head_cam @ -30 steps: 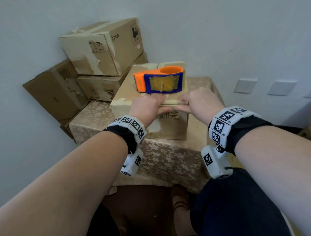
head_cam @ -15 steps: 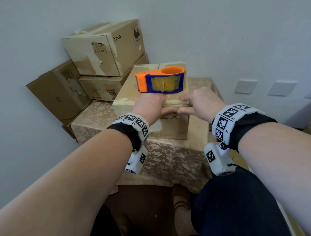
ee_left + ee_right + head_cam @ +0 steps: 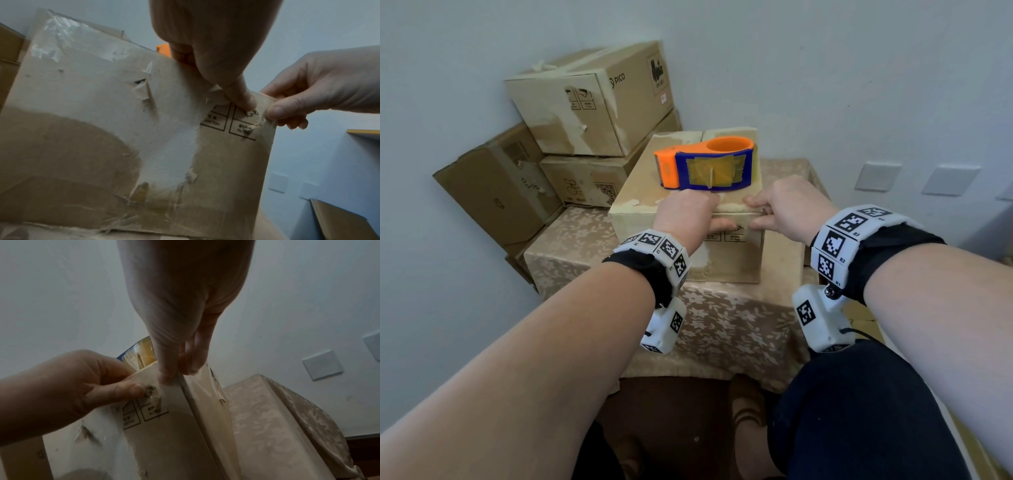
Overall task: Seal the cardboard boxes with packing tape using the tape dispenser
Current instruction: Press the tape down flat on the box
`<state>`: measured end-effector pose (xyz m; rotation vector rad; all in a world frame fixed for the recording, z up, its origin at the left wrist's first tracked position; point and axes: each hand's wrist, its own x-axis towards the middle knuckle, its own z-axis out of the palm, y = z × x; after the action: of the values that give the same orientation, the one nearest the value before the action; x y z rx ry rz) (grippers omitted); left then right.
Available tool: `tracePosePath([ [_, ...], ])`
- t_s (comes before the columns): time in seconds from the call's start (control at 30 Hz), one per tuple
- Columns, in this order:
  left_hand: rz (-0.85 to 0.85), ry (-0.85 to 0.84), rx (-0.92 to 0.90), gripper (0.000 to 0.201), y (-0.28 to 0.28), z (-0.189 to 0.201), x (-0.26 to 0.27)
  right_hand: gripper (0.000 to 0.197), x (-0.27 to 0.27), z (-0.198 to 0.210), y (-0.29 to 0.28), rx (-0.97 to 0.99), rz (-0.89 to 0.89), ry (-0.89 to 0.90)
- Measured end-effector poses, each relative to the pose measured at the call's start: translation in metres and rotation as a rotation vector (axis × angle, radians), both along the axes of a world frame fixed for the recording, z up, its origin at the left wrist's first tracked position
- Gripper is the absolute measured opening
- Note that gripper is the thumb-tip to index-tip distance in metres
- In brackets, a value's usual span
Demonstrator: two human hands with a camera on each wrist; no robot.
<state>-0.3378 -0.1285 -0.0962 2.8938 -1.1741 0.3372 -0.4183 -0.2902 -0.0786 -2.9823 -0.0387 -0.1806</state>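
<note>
behind both hands gripping box edge, tape dispenser rests.

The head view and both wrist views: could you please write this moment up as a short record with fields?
surface: table with floral cloth
work box: cardboard box on the table
tool: tape dispenser lying on the box top, in neither hand
left hand: at the near top edge, thumb on the box front
right hand: pinches clear tape at the same edge
backdrop: stacked boxes against the wall

Pale wall — floral-clothed table
</note>
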Motion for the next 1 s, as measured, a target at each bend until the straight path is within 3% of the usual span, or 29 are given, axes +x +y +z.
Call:
tracePosePath([
  [0.27,-0.157,0.102,0.008,0.049,0.016,0.010,-0.001,0.033,-0.008,0.017,0.008,-0.068,0.017,0.137],
  [0.5,-0.201,0.154,0.131,0.050,0.031,0.021,-0.005,0.030,-0.013,0.029,0.023,-0.051,-0.017,0.257],
  [0.67,-0.135,0.143,0.091,0.034,0.057,0.018,-0.008,0.022,-0.017,0.035,0.051,-0.056,0.054,0.294],
  [0.77,-0.015,0.080,0.199,0.025,0.075,0.024,-0.010,0.026,-0.015,0.036,0.079,-0.047,0.154,0.300],
  [0.87,0.153,0.069,0.237,0.026,0.093,0.027,-0.009,0.032,-0.009,0.035,0.106,-0.023,0.279,0.331],
  [1.0,0.192,0.184,0.234,0.031,0.105,0.032,-0.010,0.041,-0.004,0.030,0.122,0.074,0.337,0.376],
])
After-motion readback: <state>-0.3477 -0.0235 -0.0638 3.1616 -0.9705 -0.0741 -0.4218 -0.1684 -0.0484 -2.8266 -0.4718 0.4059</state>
